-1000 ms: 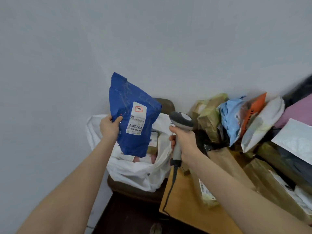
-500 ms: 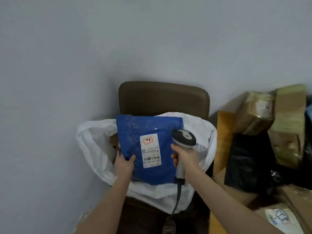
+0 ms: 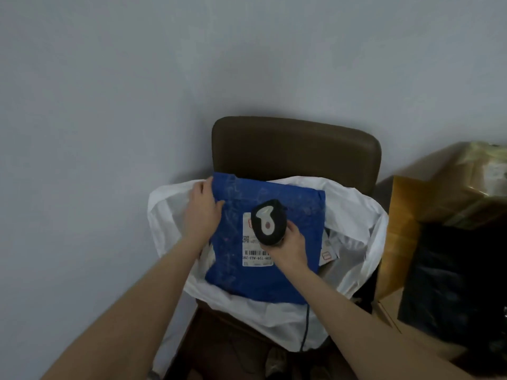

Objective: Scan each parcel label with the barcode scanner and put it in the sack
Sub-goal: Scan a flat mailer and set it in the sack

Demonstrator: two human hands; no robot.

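Note:
A blue plastic parcel (image 3: 238, 272) with a white barcode label (image 3: 253, 255) lies flat across the mouth of the white sack (image 3: 354, 215), which sits on a brown chair. My left hand (image 3: 201, 212) grips the parcel's upper left edge. My right hand (image 3: 290, 248) holds the black and grey barcode scanner (image 3: 268, 224) just above the label, covering part of it. The scanner's cable (image 3: 306, 325) hangs down over the sack's front.
The brown chair (image 3: 296, 149) stands against a grey wall. To the right are a tan cardboard box (image 3: 406, 220), a black bag (image 3: 450, 283) and taped parcels (image 3: 482, 171). Another labelled parcel (image 3: 329, 250) shows inside the sack.
The blue parcel went from held upright in the air to lying flat over the sack's mouth. My left hand shifted to its upper left edge; the scanner now hovers over the label.

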